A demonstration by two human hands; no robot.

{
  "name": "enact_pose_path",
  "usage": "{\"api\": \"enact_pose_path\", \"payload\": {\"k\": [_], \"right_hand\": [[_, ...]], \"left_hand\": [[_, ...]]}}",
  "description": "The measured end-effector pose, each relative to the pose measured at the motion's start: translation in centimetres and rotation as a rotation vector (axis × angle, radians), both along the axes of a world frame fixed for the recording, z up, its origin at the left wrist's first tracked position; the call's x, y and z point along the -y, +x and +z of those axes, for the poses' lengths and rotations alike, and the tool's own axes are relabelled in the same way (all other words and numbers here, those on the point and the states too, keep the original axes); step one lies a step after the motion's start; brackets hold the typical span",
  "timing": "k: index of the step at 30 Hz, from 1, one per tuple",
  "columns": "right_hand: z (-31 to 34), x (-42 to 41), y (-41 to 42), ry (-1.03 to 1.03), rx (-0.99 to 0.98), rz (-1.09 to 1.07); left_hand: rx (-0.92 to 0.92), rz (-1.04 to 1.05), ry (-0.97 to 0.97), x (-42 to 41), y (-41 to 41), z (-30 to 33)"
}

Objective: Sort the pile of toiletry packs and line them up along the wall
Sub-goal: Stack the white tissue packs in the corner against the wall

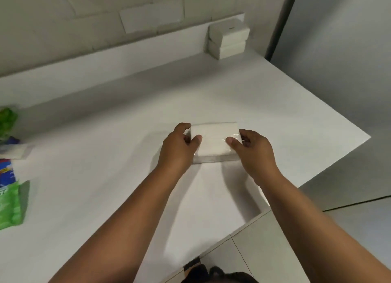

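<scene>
one clear-wrapped white pack (213, 140) is gripped at frame centre by the left hand (179, 147) and right hand (251, 150); two white packs (227, 39) are stacked upper right against the wall (84, 18).

Both bare forearms reach forward from the lower edge of the view and draw closer toward the hands. The left hand (177, 147) grips the left end of a white, plastic-wrapped rectangular pack (213, 140), its thumb lying on the top face and its fingers curled round the far left corner. The right hand (252, 150) grips the right end likewise, thumb on top near the front right corner, fingers wrapped round the side. The wrists are nearly straight, knuckles turned up.
</scene>
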State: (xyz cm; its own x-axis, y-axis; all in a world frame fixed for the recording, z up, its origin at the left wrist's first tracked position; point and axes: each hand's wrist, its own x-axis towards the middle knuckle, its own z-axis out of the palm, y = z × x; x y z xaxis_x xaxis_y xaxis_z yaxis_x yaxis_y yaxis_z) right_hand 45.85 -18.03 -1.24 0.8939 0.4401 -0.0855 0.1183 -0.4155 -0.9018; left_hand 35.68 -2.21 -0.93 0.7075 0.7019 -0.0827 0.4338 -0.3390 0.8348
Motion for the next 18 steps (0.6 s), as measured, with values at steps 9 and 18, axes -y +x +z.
{"api": "enact_pose_path", "payload": {"k": [9, 18], "right_hand": [[0.2, 0.8, 5.9, 0.029, 0.051, -0.02], [-0.4, 0.7, 14.9, 0.128, -0.036, 0.075]], "left_hand": [[0.008, -0.061, 0.01, -0.1, 6.9, -0.4], [0.008, 0.052, -0.017, 1.1, 14.2, -0.2]]}}
